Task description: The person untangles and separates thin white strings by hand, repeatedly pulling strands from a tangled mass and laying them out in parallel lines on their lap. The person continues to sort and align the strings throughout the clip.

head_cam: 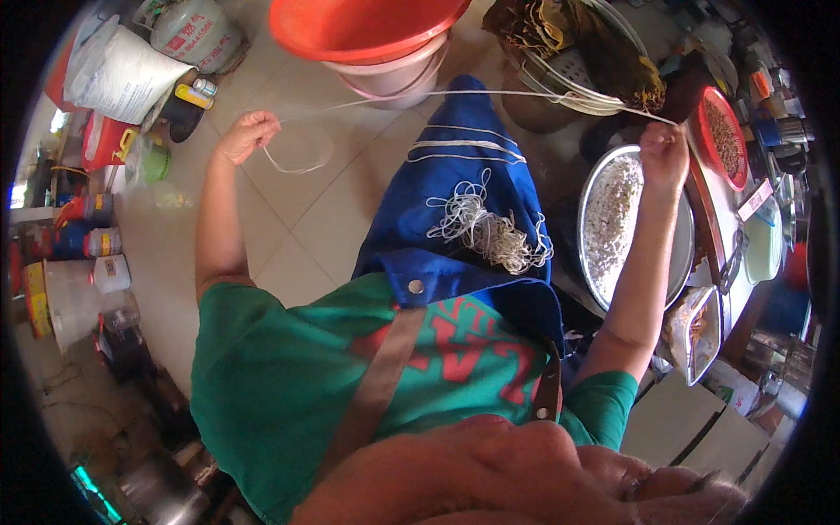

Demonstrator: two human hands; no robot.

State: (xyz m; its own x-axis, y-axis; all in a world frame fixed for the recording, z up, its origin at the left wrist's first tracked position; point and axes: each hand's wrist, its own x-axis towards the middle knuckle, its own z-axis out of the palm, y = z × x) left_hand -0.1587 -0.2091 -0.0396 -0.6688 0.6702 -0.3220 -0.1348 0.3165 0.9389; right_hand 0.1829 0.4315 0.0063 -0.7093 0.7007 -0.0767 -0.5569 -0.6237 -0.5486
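Observation:
A white string [485, 92] stretches across in front of me, between my two raised hands. My left hand [249, 136] pinches it at the left, and a loose loop hangs below the fingers, blurred. Over at the right, my right hand [664, 152] grips the string beside the rim of a large metal basin [686, 246] holding white grains. A tangled bundle of string [489, 226] lies on the blue apron [394, 230] in my lap. Several more strands cross the apron nearer my knees.
A red basin [367, 33] sits on a pale bucket [394, 82] ahead. To its right, broad brown leaves [577, 39] rest in a colander [548, 75]. A red basket [722, 138] stands on the right-hand table. A gas cylinder [197, 36] and white sack [131, 72] stand left.

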